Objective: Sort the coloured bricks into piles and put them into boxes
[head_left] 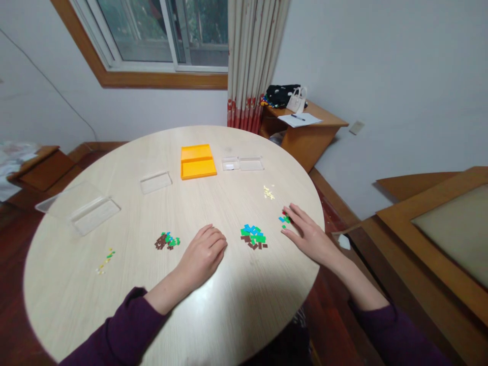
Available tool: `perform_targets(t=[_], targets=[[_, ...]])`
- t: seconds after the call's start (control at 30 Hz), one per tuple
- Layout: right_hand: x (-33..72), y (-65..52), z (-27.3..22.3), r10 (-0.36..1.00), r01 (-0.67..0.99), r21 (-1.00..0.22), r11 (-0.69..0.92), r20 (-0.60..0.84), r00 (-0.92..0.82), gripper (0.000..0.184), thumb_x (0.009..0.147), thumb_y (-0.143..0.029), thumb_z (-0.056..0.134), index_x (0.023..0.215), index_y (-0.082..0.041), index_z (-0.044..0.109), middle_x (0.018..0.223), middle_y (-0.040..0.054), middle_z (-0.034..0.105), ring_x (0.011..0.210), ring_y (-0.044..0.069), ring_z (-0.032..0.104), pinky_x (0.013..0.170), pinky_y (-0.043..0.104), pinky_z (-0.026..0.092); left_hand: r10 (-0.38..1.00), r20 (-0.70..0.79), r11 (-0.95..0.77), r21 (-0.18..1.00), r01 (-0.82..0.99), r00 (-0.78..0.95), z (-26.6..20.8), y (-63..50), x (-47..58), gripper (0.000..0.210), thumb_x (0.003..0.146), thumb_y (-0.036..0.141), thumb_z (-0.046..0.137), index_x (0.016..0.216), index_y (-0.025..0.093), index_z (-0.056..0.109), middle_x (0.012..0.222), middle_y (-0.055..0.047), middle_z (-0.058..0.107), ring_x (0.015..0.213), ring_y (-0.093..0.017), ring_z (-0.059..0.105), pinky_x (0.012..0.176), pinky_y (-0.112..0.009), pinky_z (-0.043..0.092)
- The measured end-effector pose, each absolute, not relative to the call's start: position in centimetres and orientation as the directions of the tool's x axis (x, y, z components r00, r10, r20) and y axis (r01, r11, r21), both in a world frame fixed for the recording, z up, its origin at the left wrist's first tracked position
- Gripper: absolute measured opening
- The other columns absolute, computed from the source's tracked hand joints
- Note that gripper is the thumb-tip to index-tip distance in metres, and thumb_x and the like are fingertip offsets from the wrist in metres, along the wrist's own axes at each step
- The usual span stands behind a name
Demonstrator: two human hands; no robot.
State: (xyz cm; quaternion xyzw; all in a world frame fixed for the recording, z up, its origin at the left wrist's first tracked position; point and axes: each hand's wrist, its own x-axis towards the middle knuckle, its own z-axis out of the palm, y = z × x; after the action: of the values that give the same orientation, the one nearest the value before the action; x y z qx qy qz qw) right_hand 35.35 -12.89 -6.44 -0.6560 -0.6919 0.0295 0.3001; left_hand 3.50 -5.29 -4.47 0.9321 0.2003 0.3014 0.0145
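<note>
My left hand [206, 250] rests on the round table with its fingers curled in and pressed together. Its palm is turned down and hidden, and nothing shows in it. To its left lies a small heap of brown, green and blue pieces [166, 241]. Between my hands is a pile of larger flat blue, green and brown pieces [253, 236]. My right hand [308, 234] is at the table's right side, thumb and fingers apart. Its fingertips reach a few small red, blue and green pieces [284, 219], partly covered by the hand. Pale yellow pieces [268, 192] lie beyond it.
A yellow open case [198, 169] stands at the back of the table [229, 310]. Beside it are a small clear box [251, 163] and a clear tray [156, 182]. A larger clear box [95, 215] with an open lid is at left, near scattered yellow pieces [102, 266].
</note>
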Motion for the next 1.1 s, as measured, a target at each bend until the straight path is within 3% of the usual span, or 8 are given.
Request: perform_targets(t=[0.27,0.47,0.6,0.7,0.83,0.97,1.1], targets=[[35.1,-11.1,-7.1,0.950,0.890,-0.428,0.159,0.310,-0.021,0.050,0.097,-0.042,0.046,0.140,-0.017,0.051,0.143,0.0183,0.051,0.135,0.027,0.044,0.113,0.056,0.031,0.410,0.560,-0.902,0.135,0.409,0.720,-4.7,-5.2,3.4,0.018,0.088,0.009,0.047,0.079,0.018,0.060,0.079,-0.006,0.067,0.077,-0.018,0.060,0.088,-0.043,0.053],[35.0,-10.8,-6.3,0.915,0.897,-0.405,0.178,0.403,0.000,0.045,0.096,-0.041,0.047,0.133,-0.018,0.058,0.140,0.0158,0.055,0.131,0.027,0.050,0.110,0.054,0.038,0.423,0.593,-0.896,0.162,0.413,0.686,-4.3,-5.5,3.5,0.014,0.085,0.008,0.048,0.081,0.017,0.058,0.078,-0.006,0.064,0.076,-0.018,0.058,0.089,-0.043,0.053],[35.7,-8.2,-4.4,0.908,0.945,-0.292,0.150,0.419,-0.014,0.039,0.097,-0.032,0.040,0.115,-0.014,0.070,0.121,0.0167,0.066,0.113,0.027,0.061,0.099,0.048,0.048,0.304,0.659,-0.940,0.093,0.327,0.688,-3.6,-6.4,4.2,0.019,0.083,0.004,0.045,0.085,0.017,0.058,0.082,-0.008,0.064,0.081,-0.019,0.057,0.087,-0.042,0.053],[36.5,-5.1,-3.1,0.938,0.978,-0.191,0.078,0.345,-0.007,0.039,0.094,-0.022,0.038,0.112,-0.012,0.071,0.113,0.0174,0.067,0.103,0.027,0.062,0.093,0.042,0.047,0.194,0.699,-0.970,0.031,0.242,0.688,-3.5,-7.1,5.2,0.023,0.079,-0.001,0.041,0.078,0.016,0.055,0.074,-0.007,0.061,0.075,-0.018,0.053,0.074,-0.035,0.051],[36.7,-2.3,-2.1,0.979,0.994,-0.101,0.038,0.205,-0.016,0.042,0.092,-0.015,0.035,0.117,-0.010,0.068,0.118,0.0189,0.065,0.107,0.027,0.058,0.091,0.040,0.041,0.147,0.727,-0.972,-0.018,0.233,0.671,-3.6,-7.0,5.6,0.026,0.076,-0.002,0.038,0.063,0.018,0.046,0.060,-0.004,0.051,0.061,-0.016,0.041,0.058,-0.030,0.039],[36.0,-1.4,-1.7,0.998,1.000,0.015,0.000,0.061,-0.001,0.042,0.088,-0.009,0.036,0.108,-0.015,0.072,0.118,0.0160,0.065,0.109,0.027,0.054,0.089,0.039,0.032,0.140,0.732,-0.964,-0.052,0.260,0.666,-3.5,-6.5,5.2,0.028,0.078,-0.001,0.035,0.059,0.020,0.042,0.054,-0.001,0.043,0.055,-0.014,0.034,0.052,-0.029,0.029],[35.2,0.3,-0.9,1.000,0.997,0.075,-0.030,0.008,0.029,0.038,0.083,-0.006,0.040,0.096,-0.014,0.075,0.113,0.0171,0.067,0.106,0.028,0.052,0.086,0.039,0.029,0.054,0.692,-0.983,-0.091,0.162,0.720,-3.7,-7.3,5.3,0.027,0.080,0.002,0.036,0.059,0.019,0.041,0.052,0.001,0.042,0.050,-0.013,0.035,0.050,-0.028,0.027]])
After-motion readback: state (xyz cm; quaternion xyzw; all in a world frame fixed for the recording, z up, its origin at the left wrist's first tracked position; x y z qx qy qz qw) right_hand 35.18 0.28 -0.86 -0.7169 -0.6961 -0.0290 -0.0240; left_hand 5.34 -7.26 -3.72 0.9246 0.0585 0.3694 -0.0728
